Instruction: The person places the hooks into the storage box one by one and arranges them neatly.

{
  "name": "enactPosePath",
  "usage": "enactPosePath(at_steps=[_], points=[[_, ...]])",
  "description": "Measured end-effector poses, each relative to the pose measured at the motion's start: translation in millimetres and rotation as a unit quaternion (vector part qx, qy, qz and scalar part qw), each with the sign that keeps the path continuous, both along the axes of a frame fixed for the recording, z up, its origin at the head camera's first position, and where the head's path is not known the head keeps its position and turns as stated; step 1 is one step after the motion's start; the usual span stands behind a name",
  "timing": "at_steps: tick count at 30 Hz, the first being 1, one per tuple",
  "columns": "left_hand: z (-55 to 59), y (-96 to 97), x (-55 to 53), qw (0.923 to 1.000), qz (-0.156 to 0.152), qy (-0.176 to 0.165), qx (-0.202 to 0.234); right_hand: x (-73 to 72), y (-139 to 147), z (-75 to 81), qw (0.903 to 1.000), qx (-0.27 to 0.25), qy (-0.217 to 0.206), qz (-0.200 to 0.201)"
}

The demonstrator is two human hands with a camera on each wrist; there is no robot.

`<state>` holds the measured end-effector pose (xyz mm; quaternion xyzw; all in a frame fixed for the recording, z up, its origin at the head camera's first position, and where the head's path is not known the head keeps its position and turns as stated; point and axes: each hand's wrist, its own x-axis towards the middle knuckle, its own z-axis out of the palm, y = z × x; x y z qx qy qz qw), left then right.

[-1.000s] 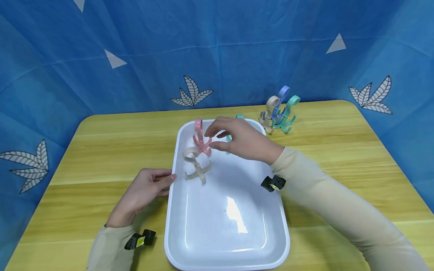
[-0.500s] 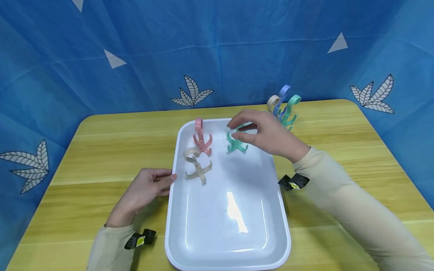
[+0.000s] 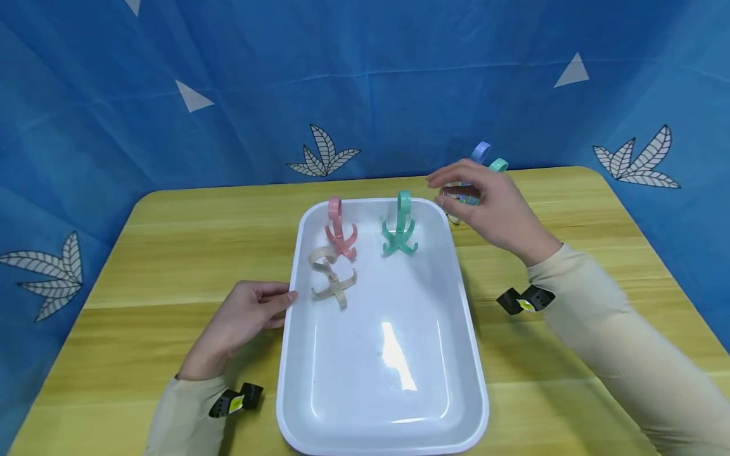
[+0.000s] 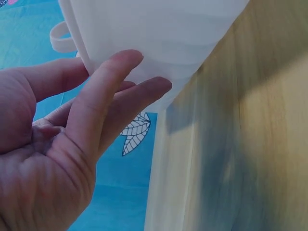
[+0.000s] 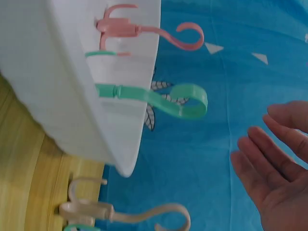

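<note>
My left hand (image 3: pixel 246 316) holds the left rim of the white tray (image 3: pixel 365 405); in the left wrist view its thumb meets the rim and its fingers lie along the outer wall. Inside the tray, a pink four-prong hook (image 3: pixel 341 242) and a green four-prong hook (image 3: pixel 400 238) stand near the far end, curled tops up. A beige four-prong hook (image 3: pixel 334 288) sits below the pink one. Nothing is in my right hand (image 3: pixel 493 206), which hovers past the tray's far right corner with loosely bent fingers. It partly hides more hooks behind it.
Behind the right hand, a blue hook (image 3: pixel 481 152) and another green hook (image 3: pixel 499 164) stand on the wooden table (image 3: pixel 194 247). The right wrist view also shows a beige hook (image 5: pixel 144 212) beside the tray. A blue patterned cloth (image 3: pixel 399 114) hangs at the table's back edge.
My right hand has moved right, from beside the pink hook, over the green one, to the hooks outside the tray. The green hook in the tray is now uncovered. My left hand stays.
</note>
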<state>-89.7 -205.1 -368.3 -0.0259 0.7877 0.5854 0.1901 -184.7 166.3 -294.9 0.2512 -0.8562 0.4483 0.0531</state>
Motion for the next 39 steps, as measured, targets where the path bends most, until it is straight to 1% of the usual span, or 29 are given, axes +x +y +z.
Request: enactPosePath(at_steps=[6, 12, 15, 20, 23, 28, 32, 34, 39], points=[[5.0, 0.8, 0.8, 0.9999, 0.012, 0.005, -0.005, -6.0, 16, 5.4, 0.9973, -0.037, 0.001, -0.064], [7.4, 1.5, 3.0, 0.9999, 0.016, 0.002, -0.003, -19.4, 35, 1.6, 0.9881, -0.069, -0.002, -0.137], [8.2, 2.1, 3.5, 0.9999, 0.014, 0.000, -0.009, -24.2, 45, -2.4, 0.9839, -0.068, -0.014, -0.164], [10.1, 1.9, 5.4, 0.9996, 0.007, -0.001, -0.028, -32.1, 54, -15.4, 0.9770, -0.051, -0.026, -0.205], [11.1, 2.2, 5.6, 0.9996, 0.004, 0.000, -0.028, -37.6, 56, -22.4, 0.9710, -0.046, -0.046, -0.230], [11.9, 3.7, 3.7, 0.9997, 0.002, -0.002, -0.023, -43.7, 62, -29.8, 0.9648, -0.041, -0.087, -0.245], [12.0, 4.3, 2.5, 0.9997, 0.000, -0.004, -0.025, -46.8, 65, -36.7, 0.9654, -0.039, -0.104, -0.236], [12.0, 4.3, 2.3, 0.9997, -0.002, -0.005, -0.025, -48.4, 66, -40.1, 0.9665, -0.038, -0.106, -0.231], [12.5, 4.5, 1.6, 0.9997, -0.007, -0.005, -0.021, -51.8, 66, -45.0, 0.9683, 0.008, -0.089, -0.233]])
